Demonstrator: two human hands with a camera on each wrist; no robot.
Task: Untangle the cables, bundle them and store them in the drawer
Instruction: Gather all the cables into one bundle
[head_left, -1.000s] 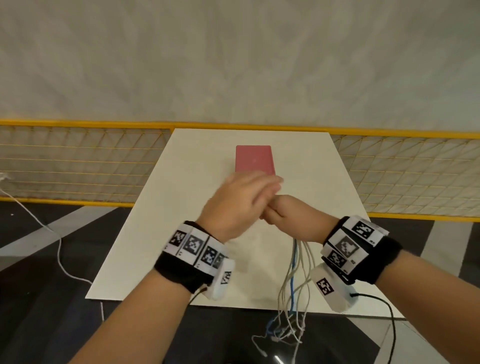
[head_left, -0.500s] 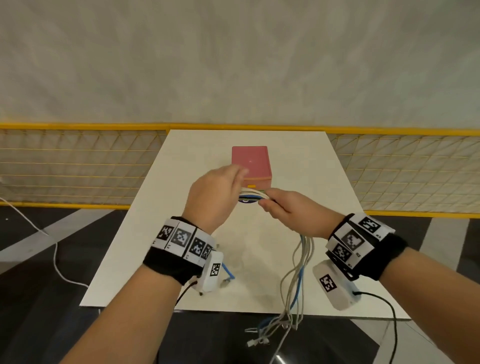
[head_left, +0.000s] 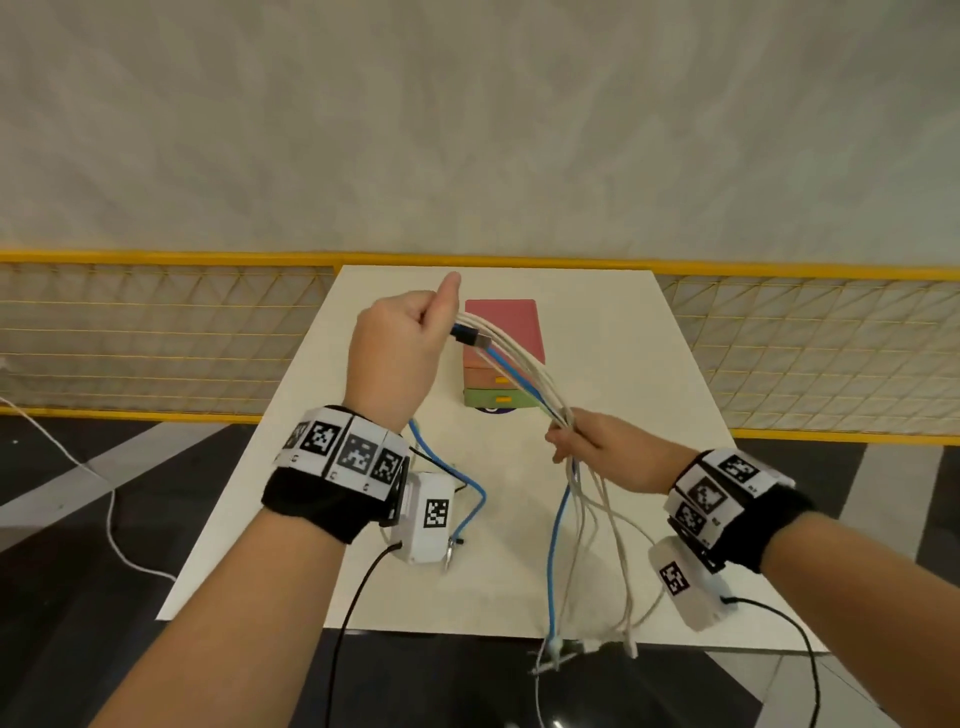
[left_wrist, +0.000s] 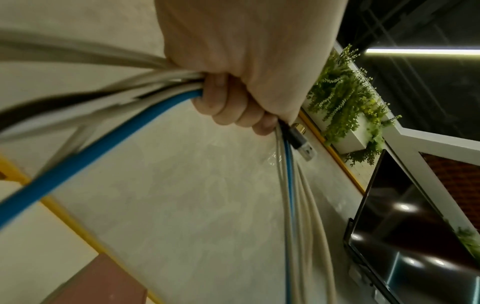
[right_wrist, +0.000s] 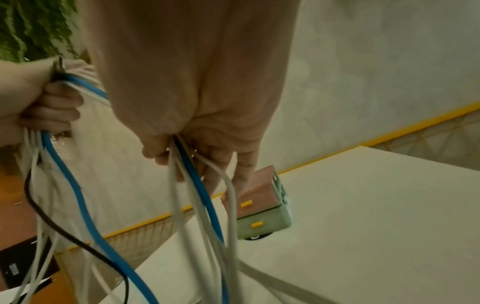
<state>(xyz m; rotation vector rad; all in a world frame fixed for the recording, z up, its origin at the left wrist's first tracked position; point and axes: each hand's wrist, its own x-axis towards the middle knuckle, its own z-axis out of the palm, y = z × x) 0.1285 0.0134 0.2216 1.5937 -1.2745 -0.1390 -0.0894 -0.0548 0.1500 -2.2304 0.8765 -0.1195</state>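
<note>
i'm gripping the cables (head_left: 511, 364) in my left hand (head_left: 397, 358) and right hand (head_left: 605, 447), above the drawer unit (head_left: 501, 358); no readable writing showing.

A white table (head_left: 649, 364) bears a small drawer unit (head_left: 501, 353) near its far edge.

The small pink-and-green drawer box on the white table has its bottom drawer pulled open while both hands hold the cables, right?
Not quite: the small pink-and-green drawer box is fully closed in the head view. Both the left hand and the right hand do hold the white and blue cables.
</note>
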